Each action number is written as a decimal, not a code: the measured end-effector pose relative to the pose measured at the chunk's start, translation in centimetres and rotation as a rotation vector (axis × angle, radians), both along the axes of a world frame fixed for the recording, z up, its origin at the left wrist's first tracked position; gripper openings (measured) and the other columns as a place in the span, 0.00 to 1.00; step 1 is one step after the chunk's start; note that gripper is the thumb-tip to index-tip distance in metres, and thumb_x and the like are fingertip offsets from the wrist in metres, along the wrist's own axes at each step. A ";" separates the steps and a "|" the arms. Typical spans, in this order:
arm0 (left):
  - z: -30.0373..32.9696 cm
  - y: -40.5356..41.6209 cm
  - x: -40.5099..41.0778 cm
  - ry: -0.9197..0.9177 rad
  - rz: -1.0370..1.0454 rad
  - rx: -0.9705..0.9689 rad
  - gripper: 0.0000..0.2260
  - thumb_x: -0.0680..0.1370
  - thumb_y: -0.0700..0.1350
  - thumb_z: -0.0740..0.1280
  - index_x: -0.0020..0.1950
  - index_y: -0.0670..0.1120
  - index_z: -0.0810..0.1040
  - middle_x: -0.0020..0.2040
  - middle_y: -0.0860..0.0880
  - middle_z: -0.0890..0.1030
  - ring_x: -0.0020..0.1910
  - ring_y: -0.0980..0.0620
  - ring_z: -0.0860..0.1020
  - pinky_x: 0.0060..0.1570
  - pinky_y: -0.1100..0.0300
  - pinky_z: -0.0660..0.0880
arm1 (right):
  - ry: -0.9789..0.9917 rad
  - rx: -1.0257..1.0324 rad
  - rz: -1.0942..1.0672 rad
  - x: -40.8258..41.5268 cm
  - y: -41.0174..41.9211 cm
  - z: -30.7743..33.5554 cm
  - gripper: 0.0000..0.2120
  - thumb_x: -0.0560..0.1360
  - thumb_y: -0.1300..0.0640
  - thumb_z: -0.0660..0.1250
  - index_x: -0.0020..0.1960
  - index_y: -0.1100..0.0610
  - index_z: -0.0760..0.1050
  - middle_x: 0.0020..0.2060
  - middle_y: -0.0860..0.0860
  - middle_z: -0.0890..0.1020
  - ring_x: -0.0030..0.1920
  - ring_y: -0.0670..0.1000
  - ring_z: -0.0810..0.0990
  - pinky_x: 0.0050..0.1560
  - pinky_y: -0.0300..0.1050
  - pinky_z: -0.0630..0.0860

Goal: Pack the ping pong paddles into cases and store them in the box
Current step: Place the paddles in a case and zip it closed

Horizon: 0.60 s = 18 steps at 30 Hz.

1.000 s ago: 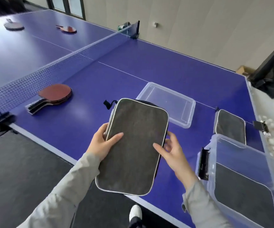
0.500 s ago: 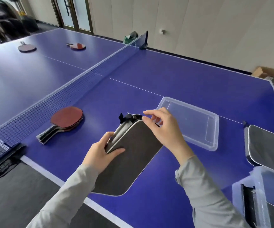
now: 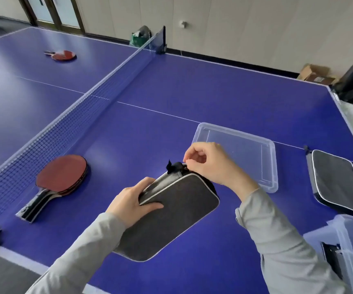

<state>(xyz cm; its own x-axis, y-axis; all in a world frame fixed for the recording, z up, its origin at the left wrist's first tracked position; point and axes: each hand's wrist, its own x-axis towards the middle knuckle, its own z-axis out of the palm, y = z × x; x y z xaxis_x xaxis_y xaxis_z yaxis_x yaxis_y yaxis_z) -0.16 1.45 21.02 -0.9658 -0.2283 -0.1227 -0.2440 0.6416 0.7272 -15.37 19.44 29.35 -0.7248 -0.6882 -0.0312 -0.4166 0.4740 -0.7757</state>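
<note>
Paddle case (image 3: 171, 217), dark grey with a pale piped edge, is held above the near edge of the blue table (image 3: 213, 92), tilted so that its far end is raised. The left hand (image 3: 133, 201) clamps the case's left edge, thumb on the top face and fingers curled under the side. The right hand (image 3: 211, 164) is at the far top corner of the case, thumb and forefinger pinched together at the zipper beside a black pull loop (image 3: 172, 166); whether the zipper tab itself is between the fingertips cannot be told. The contents of the held case are not visible.

Left of the grip, a stack of red-faced paddles (image 3: 61, 177) lies flat on the table, handles pointing toward the near edge, just beside the net (image 3: 86, 107). Directly beyond the right hand, a clear plastic lid (image 3: 266, 166) lies on the table with nothing on it. Right of the grip, a second grey case (image 3: 338, 181) lies flat on the table, well apart from the held case. At the near right, a clear plastic box (image 3: 341, 240) with a black latch stands at the table's corner; a dark flat item shows through its wall, but it cannot be identified. Beyond the net, two more paddles (image 3: 63, 55) lie on the far half.
</note>
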 end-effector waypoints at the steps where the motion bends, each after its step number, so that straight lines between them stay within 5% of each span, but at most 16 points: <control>1: -0.1 -0.5 -0.4 0.011 -0.010 0.024 0.18 0.69 0.56 0.74 0.52 0.64 0.68 0.42 0.60 0.80 0.44 0.54 0.79 0.50 0.54 0.75 | 0.014 -0.013 -0.046 0.0 -0.1 -0.1 0.06 0.70 0.60 0.67 0.38 0.50 0.78 0.31 0.46 0.80 0.33 0.43 0.75 0.40 0.40 0.74; 13: -0.2 -9.9 -2.9 0.069 -0.184 0.163 0.18 0.68 0.52 0.76 0.46 0.69 0.70 0.42 0.63 0.81 0.41 0.59 0.79 0.47 0.61 0.74 | -0.040 -0.098 -0.377 1.6 -3.1 -0.6 0.06 0.71 0.63 0.71 0.38 0.54 0.80 0.32 0.47 0.82 0.34 0.45 0.78 0.40 0.37 0.76; 18: 0.4 -14.1 -3.2 0.114 -0.105 0.458 0.13 0.64 0.50 0.75 0.45 0.59 0.77 0.40 0.51 0.84 0.36 0.59 0.79 0.41 0.68 0.75 | -0.040 -0.122 -0.514 2.5 -3.9 -2.2 0.05 0.71 0.66 0.70 0.40 0.58 0.80 0.35 0.53 0.83 0.33 0.44 0.76 0.38 0.32 0.74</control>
